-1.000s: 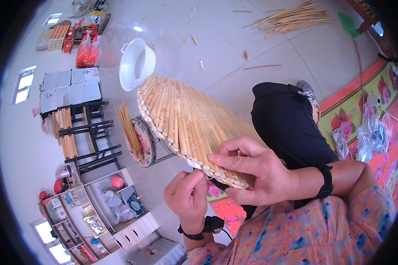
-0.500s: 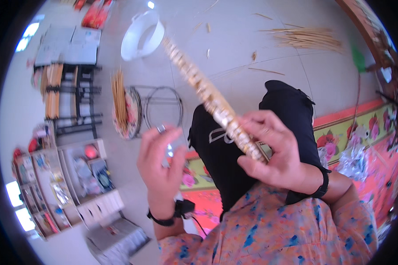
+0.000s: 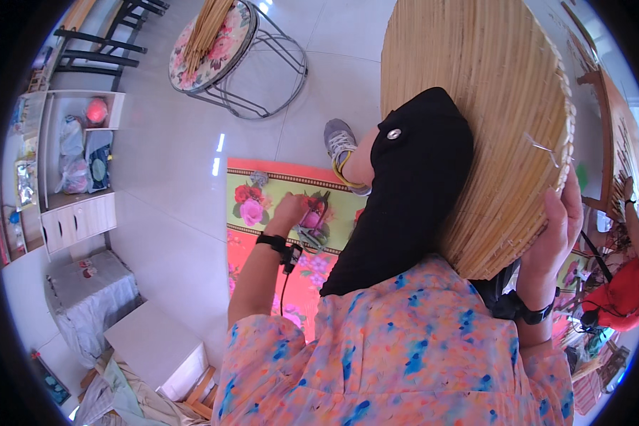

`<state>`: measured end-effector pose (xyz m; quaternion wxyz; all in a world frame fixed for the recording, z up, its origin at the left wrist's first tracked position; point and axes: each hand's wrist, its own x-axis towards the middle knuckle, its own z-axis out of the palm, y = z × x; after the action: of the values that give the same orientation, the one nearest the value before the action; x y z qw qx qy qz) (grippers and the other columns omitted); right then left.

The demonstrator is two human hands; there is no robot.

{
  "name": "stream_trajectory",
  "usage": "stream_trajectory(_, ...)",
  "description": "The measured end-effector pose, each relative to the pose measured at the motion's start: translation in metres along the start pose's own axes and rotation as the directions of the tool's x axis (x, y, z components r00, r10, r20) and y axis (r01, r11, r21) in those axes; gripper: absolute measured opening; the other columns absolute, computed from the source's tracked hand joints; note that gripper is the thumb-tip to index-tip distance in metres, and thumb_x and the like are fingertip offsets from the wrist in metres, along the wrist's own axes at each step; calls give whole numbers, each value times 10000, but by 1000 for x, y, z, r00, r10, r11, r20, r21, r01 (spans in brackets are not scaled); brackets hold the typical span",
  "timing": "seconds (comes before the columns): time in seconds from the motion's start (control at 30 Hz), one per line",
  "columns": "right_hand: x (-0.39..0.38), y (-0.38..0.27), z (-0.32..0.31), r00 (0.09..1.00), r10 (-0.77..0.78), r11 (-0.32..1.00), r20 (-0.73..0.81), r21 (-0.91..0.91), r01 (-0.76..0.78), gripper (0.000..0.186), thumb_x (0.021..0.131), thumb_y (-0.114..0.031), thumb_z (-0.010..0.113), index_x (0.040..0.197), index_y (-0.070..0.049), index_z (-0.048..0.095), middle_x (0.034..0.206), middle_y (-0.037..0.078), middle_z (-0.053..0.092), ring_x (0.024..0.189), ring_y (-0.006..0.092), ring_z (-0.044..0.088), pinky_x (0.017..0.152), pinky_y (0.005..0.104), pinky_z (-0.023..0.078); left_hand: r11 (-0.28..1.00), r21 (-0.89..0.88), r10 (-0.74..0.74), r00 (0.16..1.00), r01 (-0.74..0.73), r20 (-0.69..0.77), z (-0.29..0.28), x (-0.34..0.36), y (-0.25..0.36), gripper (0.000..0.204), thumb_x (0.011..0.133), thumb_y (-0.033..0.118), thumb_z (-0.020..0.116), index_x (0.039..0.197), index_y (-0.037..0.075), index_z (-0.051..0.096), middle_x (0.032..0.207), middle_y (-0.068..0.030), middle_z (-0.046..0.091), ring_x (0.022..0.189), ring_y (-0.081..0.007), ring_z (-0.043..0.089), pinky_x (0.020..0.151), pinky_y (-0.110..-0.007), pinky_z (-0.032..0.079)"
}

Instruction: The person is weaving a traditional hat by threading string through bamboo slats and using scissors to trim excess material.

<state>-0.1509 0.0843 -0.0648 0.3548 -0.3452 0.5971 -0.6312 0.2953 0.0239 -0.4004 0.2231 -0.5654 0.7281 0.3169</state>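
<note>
My right hand (image 3: 557, 227) grips the edge of a large round mat of straw-coloured stalks (image 3: 504, 135), its fingers curled around the rim. The mat stands tilted against my right side, behind my black-trousered knee (image 3: 426, 156). Pale stitching runs along its outer edge, and a loose white thread end (image 3: 539, 147) sticks out of its face. My left hand (image 3: 291, 211) is low over a flowered cloth (image 3: 348, 213), beside a thin grey looped tool with a dark part (image 3: 312, 231), perhaps scissors. Its fingers are blurred and partly hidden, so any hold is unclear.
A round flowered stool (image 3: 245, 42) carries a bundle of thin stalks (image 3: 209, 32). Shelves (image 3: 82, 163), a cloth-covered box (image 3: 92, 291) and a white box (image 3: 156, 344) stand left. At far right, another person's arm (image 3: 635, 224) reaches over stalks near red fabric (image 3: 625, 298).
The mat has turned from edge-on to showing its broad face, and moved right with my right hand. My left hand has gone down to the flowered cloth. The view has shifted too.
</note>
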Motion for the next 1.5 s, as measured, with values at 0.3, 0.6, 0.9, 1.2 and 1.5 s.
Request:
stream_trajectory(0.3,-1,-18,10,995,-21,978,-95,-209,1,529,883,-124,523,1368,87,487,1267,146,616,1141,189,592,1005,312,439,983,-22,-177,897,184,-404,101,0,49,291,916,380,585,1047,138,677,1073,-144,536,953,-382,589,763,-538,465)
stream_trajectory(0.6,-1,-9,19,996,-72,997,-59,-4,72,570,881,-145,652,1376,53,450,1253,105,581,1151,152,552,1002,297,427,610,-776,-315,948,161,-51,60,35,12,249,871,287,609,974,79,700,950,-106,666,916,-212,612,714,-385,483)
stream_trajectory(0.9,0,0,11,988,-122,981,-99,136,135,272,858,-1,628,1011,-71,415,1082,40,508,924,84,478,863,251,431,-34,-824,113,818,-565,-565,-228,-95,169,339,1015,266,477,1175,-10,592,1089,-70,622,1061,-186,598,934,-338,444)
stream_trajectory(1.2,-3,3,19,982,-121,982,-146,128,140,305,848,36,647,1051,-66,442,1029,26,509,889,74,467,806,230,421,108,-666,626,571,-738,-531,-224,-144,308,162,933,90,508,1050,-16,545,1058,-86,514,930,-168,537,857,-307,437)
stream_trajectory(1.5,0,0,18,971,-167,983,-169,53,178,345,835,38,666,1059,-65,425,1023,44,514,905,91,487,801,247,433,211,-548,540,564,-810,-625,-218,-142,336,127,925,80,546,908,-40,587,971,-114,525,908,-210,501,773,-309,422)
